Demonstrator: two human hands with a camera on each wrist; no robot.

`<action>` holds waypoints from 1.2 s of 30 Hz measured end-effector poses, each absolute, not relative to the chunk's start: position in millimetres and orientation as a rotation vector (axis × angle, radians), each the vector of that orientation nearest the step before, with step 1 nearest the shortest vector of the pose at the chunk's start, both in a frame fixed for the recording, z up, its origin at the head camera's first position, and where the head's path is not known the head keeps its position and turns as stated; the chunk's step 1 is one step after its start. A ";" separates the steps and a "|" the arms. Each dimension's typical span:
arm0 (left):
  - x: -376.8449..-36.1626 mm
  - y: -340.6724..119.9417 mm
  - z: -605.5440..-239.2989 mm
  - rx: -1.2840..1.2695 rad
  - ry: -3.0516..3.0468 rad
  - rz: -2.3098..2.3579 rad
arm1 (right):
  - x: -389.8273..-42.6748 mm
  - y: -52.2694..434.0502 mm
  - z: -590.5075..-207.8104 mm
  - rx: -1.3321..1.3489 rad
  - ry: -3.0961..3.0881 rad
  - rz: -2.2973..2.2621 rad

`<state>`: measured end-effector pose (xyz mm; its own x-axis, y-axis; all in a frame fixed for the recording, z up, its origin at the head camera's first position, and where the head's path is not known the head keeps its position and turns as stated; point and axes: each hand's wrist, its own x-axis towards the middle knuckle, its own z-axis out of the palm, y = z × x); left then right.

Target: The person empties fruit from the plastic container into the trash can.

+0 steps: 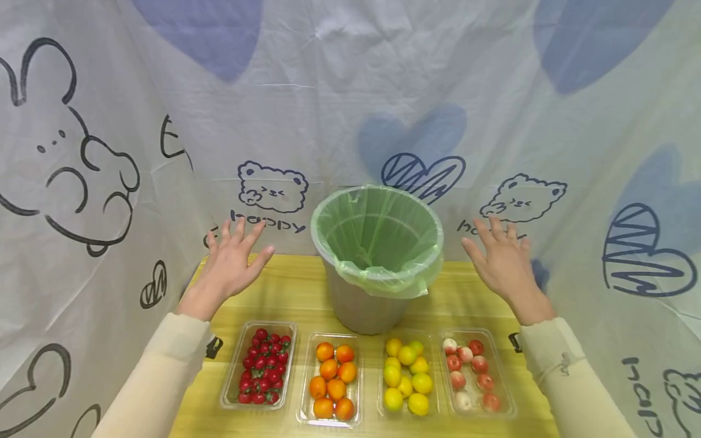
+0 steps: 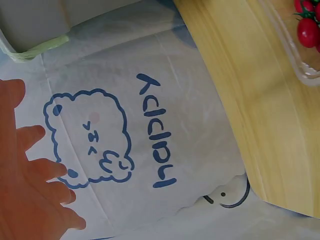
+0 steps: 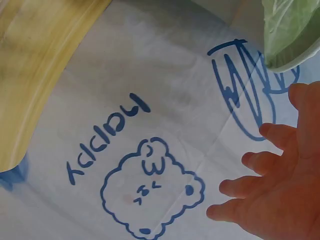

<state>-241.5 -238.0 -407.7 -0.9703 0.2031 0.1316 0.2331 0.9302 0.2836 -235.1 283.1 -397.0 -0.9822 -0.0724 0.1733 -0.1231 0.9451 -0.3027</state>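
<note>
My left hand [image 1: 232,264] is raised with fingers spread, to the left of a grey bin [image 1: 358,304] lined with a green bag [image 1: 378,243]. On the bin's other side my right hand [image 1: 502,261] is held up the same way, fingers apart. Both hands hold nothing. Along the near part of the table stand clear plastic boxes: one of red cherry tomatoes [image 1: 265,368], one of small orange fruits [image 1: 333,380], one of yellow lemon-like fruits [image 1: 406,377] and one of red-and-white apple-like fruits [image 1: 479,365]. The left wrist view shows cherry tomatoes [image 2: 307,32] at its corner.
The yellow wood-grain table [image 1: 296,292] carries the bin at the back centre. Pale printed cloth [image 1: 328,121] hangs behind it and at both sides. Small black items lie near the left sleeve [image 1: 215,347] and the right sleeve [image 1: 515,342].
</note>
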 end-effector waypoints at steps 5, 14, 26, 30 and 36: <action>-234.6 -244.5 -412.2 -0.337 -3.003 -0.495 | -237.7 273.0 -391.4 0.237 -2.940 0.569; -218.0 -257.2 -434.1 -0.336 -3.040 -0.593 | -242.7 256.8 -385.0 0.387 -2.909 0.686; -190.1 -283.2 -488.1 -0.231 -3.012 -0.599 | -253.1 238.7 -383.9 0.470 -2.933 0.719; -182.8 -292.1 -500.4 -0.197 -3.059 -0.590 | -255.5 233.6 -383.4 0.492 -2.959 0.716; -176.3 -304.3 -516.2 -0.156 -3.107 -0.609 | -259.3 230.4 -385.7 0.510 -2.963 0.703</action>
<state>-176.3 -304.3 -516.2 -0.9948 0.1017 -0.0093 0.0906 0.9214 0.3779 -259.3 230.4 -385.7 -0.9440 -0.3047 0.1266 -0.3291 0.8417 -0.4280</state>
